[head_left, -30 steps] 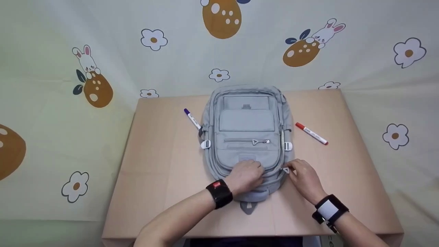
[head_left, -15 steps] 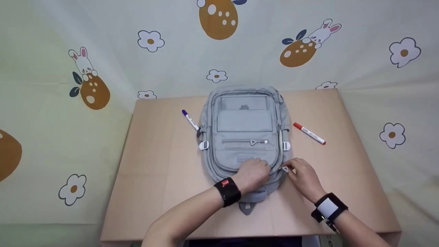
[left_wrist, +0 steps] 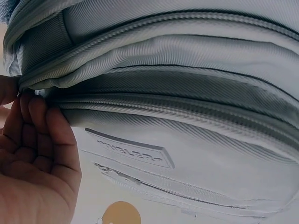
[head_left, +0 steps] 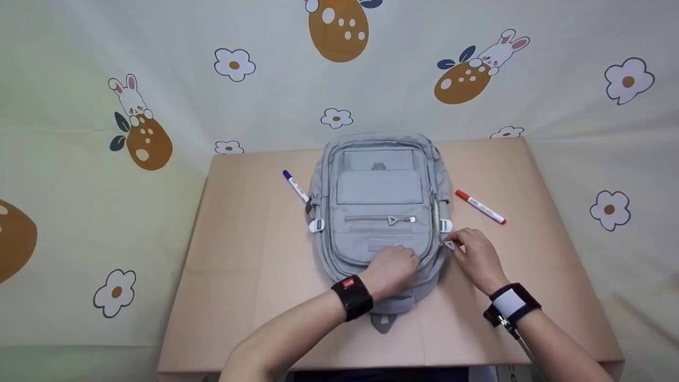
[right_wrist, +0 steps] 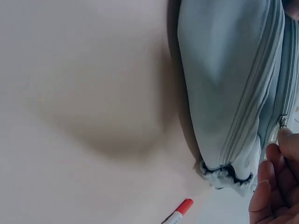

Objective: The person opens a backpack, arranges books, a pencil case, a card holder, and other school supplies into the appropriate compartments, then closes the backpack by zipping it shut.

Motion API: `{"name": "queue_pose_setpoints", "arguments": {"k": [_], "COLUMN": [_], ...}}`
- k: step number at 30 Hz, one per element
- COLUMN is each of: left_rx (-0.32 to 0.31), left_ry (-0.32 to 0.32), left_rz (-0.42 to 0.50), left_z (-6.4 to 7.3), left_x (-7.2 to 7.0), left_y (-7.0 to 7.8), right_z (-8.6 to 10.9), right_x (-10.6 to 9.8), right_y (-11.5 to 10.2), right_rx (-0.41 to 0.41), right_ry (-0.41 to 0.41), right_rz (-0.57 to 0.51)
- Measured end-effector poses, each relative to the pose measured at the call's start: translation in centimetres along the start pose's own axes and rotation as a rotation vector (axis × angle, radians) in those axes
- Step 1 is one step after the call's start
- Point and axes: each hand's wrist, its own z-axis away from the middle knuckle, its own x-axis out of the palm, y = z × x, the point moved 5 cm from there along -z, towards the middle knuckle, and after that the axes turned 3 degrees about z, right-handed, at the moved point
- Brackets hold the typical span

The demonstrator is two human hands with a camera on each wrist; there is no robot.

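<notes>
A grey backpack (head_left: 379,188) lies on its back on the table, its front pocket panel facing up. Near its lower right side, my right hand (head_left: 480,260) pinches a triangular zipper pull (head_left: 450,244). The right wrist view shows the metal slider (right_wrist: 282,122) just beyond the thumb, on a zipper track along the bag's side. My left hand (head_left: 392,270) lies over the bag's lower front. In the left wrist view its curled fingers (left_wrist: 60,126) and thumb grip the fabric beside a closed stretch of zipper. The exact spot it pinches is partly hidden.
A red-capped marker (head_left: 480,207) lies on the table right of the bag. On the left, a purple-capped marker (head_left: 295,185) has its lower end against the bag. The brown table cover (head_left: 228,297) meets a patterned curtain (head_left: 281,90) behind.
My right hand has moved up along the bag's right side, taking the zipper pull with it. My left hand shifted slightly right earlier, then stayed in place.
</notes>
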Motion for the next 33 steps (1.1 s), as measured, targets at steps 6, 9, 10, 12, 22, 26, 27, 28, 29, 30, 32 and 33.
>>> {"name": "queue_pose_setpoints", "arguments": {"k": [6, 9, 10, 12, 22, 26, 27, 28, 29, 30, 32, 33], "left_rx": [0.001, -0.006, -0.009, -0.014, 0.004, 0.003, 0.0, -0.002, -0.004, -0.005, -0.008, -0.008], "left_ry": [0.012, 0.009, 0.008, 0.004, 0.035, 0.027, 0.023, 0.019, 0.014, 0.01, 0.007, 0.007], "left_rz": [0.005, 0.005, 0.006, 0.01, -0.026, -0.022, -0.02, -0.015, -0.009, -0.006, 0.0, 0.004], "left_z": [0.1, 0.2, 0.2, 0.2, 0.3, 0.3, 0.3, 0.3, 0.2, 0.2, 0.2, 0.2], "left_x": [0.0, 0.2, 0.2, 0.2, 0.2, 0.3, 0.4, 0.5, 0.5, 0.5, 0.6, 0.6], "left_y": [-0.2, -0.3, -0.3, -0.4, -0.3, -0.2, -0.2, -0.2, -0.2, -0.2, -0.2, -0.2], "right_z": [-1.0, -1.2, -1.3, -1.4, -2.3, -2.6, -2.7, -2.8, -3.0, -3.1, -3.5, -3.7], "right_x": [-0.2, -0.3, -0.3, -0.4, -0.6, -0.7, -0.7, -0.7, -0.8, -0.8, -0.9, -0.9], "right_y": [0.2, 0.2, 0.2, 0.2, 0.2, 0.2, 0.2, 0.3, 0.3, 0.3, 0.4, 0.5], "right_rx": [-0.011, -0.023, -0.028, -0.04, -0.133, -0.158, -0.167, -0.174, -0.179, -0.182, -0.183, -0.178], "right_ry": [0.002, -0.01, -0.015, -0.02, -0.009, -0.008, -0.006, -0.004, 0.0, 0.003, 0.007, 0.008], "right_rz": [0.021, 0.038, 0.045, 0.06, 0.116, 0.115, 0.117, 0.12, 0.123, 0.126, 0.131, 0.132]}}
